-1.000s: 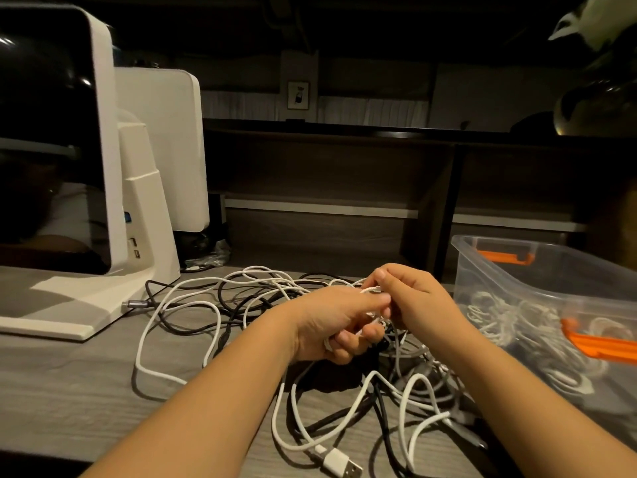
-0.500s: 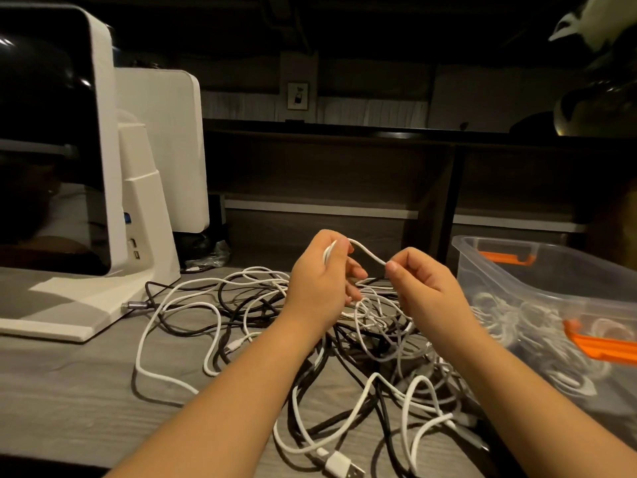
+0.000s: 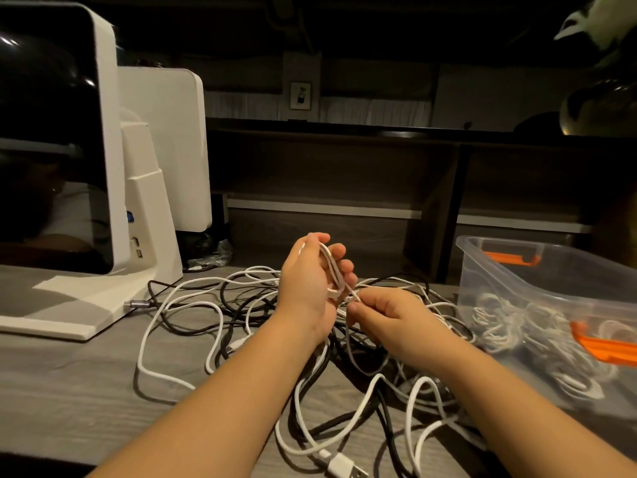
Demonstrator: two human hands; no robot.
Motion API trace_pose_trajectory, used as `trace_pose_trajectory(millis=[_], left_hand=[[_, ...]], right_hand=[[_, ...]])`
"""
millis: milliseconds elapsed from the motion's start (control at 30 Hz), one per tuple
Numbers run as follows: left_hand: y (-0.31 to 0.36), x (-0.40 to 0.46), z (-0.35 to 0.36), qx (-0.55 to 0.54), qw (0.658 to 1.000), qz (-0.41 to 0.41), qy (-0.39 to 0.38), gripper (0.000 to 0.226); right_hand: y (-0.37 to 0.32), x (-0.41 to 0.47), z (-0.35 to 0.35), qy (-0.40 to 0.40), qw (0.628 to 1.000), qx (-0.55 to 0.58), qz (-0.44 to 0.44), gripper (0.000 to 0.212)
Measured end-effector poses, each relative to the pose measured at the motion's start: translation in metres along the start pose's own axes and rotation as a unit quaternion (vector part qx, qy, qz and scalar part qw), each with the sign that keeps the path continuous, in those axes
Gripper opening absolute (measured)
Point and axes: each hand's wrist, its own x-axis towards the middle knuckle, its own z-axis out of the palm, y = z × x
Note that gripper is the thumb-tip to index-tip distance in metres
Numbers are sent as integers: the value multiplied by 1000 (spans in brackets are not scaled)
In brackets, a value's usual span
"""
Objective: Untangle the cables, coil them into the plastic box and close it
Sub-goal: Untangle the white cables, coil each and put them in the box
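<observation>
At the far left a white monitor (image 3: 103,139) stood on its base, with a second white panel (image 3: 165,146) behind it, both on the grey wooden table (image 3: 69,391). A dark cord with a metal plug (image 3: 136,304) ran into the base.

Just right of the base lay the tangle of cables (image 3: 213,305), white and black strands looped over one another across the table and running under both forearms. A white USB plug (image 3: 344,465) lay at the near edge, at the end of one white strand.

The left hand (image 3: 310,288) was raised above the tangle, back toward the camera, its fingers (image 3: 339,251) curled round a few loops of a white cable (image 3: 332,270) that wrapped over the palm. The right hand (image 3: 389,315) sat lower and just beside it, thumb and forefinger pinching the same white cable close to where it left the left hand; the two hands were almost touching. The strand ran short and taut between them.

At the right stood the clear plastic box (image 3: 499,267), open, with orange latches (image 3: 510,258) on its far and near rims. Coiled white cables (image 3: 510,326) already lay on its floor, seen through the wall. The box stood near the tangle; whether it touched any strand could not be told. Its lid was not in view.
</observation>
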Motion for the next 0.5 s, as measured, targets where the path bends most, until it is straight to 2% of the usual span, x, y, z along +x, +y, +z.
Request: trace_pose_trajectory(millis=[67,133,200,233,367,433,500], left_hand=[[6,4,-1,-59,998,-9,13,25],[15,11,-6,-120,992,-7,37,26],[23,17,-12,-157,986,4,62,25],[25,18,-14,-161,984,11,72,23],[23,18,-17,-114,988,16,102,17],[22,18,-17,-104,988,10,114,16],[24,19,-19,-104,987,1,123,15]], right_hand=[[0,0,0,47,998,-31,-9,31],[1,0,-6,162,986,-24,-34,32],[2,-1,-17,268,960,53,-52,28],[3,-1,-21,289,951,99,-51,25],[5,1,-21,240,945,220,-9,12],[7,2,-19,216,959,185,1,15],[9,1,-20,191,980,63,1,21]])
